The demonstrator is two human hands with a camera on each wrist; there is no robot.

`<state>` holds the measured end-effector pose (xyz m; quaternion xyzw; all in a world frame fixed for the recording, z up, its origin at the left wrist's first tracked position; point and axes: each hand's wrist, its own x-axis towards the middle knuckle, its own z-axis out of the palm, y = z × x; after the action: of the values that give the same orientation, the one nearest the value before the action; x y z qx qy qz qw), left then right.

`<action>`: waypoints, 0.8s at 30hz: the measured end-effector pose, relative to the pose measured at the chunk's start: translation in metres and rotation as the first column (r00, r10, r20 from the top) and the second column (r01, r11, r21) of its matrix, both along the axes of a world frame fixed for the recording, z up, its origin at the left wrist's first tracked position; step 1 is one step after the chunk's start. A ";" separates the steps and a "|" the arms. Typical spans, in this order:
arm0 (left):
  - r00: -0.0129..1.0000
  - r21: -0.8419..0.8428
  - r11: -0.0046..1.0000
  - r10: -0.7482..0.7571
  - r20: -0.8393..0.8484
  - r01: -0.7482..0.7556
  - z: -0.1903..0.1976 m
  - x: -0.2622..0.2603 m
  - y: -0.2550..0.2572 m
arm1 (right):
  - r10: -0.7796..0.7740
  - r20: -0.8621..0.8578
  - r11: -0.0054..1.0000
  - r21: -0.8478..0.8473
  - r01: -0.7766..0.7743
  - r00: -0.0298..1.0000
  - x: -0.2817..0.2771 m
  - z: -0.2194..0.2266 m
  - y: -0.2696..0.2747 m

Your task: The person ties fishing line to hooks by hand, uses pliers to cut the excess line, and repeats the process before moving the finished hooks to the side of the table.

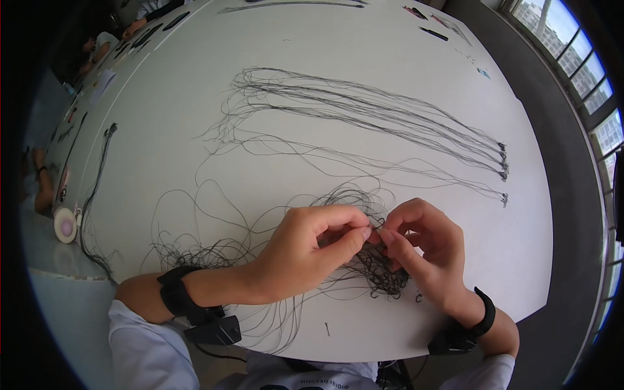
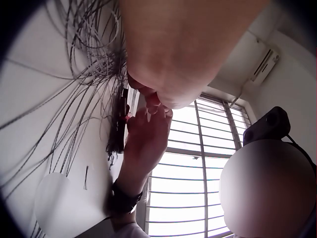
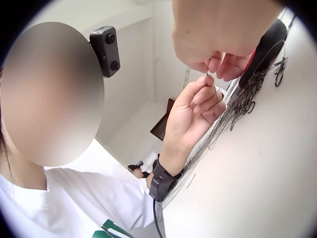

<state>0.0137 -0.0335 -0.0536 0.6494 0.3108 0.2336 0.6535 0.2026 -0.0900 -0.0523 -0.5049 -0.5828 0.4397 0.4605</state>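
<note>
Both hands meet above a tangled heap of dark cords (image 1: pixel 380 276) near the table's front. The left hand (image 1: pixel 305 250) pinches a thin dark strand between thumb and forefinger; in the right wrist view this hand (image 3: pixel 190 116) has its other fingers curled. Opposite it, the right hand (image 1: pixel 426 253) pinches at the same spot, its fingertips almost touching the left ones. In the left wrist view the right hand (image 2: pixel 148 136) is partly hidden behind the left. Small curled loops lie at the heap's lower end. The strand between the fingertips is too small to make out fully.
Long bundles of dark cord (image 1: pixel 364 97) lie across the middle of the table (image 1: pixel 195 39), knotted at their right ends. Another bundle (image 1: pixel 97 185) lies at the left beside a round white object (image 1: pixel 65 225). Pens (image 1: pixel 433 34) lie at the far right. People sit at the far left.
</note>
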 end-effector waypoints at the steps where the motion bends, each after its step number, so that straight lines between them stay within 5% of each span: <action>1: 1.000 0.001 1.000 0.000 0.001 0.000 -0.001 0.000 0.000 | 0.000 0.001 1.000 0.001 0.000 1.000 0.001 0.001 0.000; 7: 0.988 -0.072 0.991 0.120 0.100 -0.113 -0.001 0.002 0.003 | -0.030 0.406 0.982 0.182 -0.048 0.914 0.025 0.015 0.008; 9: 0.977 -0.099 0.985 0.155 0.145 -0.142 -0.003 0.001 0.002 | -0.029 0.752 0.945 0.236 -0.228 0.659 0.032 0.019 0.008; 24: 0.954 -0.168 0.966 0.229 0.194 -0.198 -0.004 -0.001 0.006 | 0.060 0.808 0.930 0.168 -0.328 0.586 0.029 0.025 0.004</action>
<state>0.0131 -0.0279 -0.0580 0.5335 0.3242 0.3475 0.6997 0.2319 -0.0857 -0.0275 -0.5030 -0.8371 0.1256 0.1747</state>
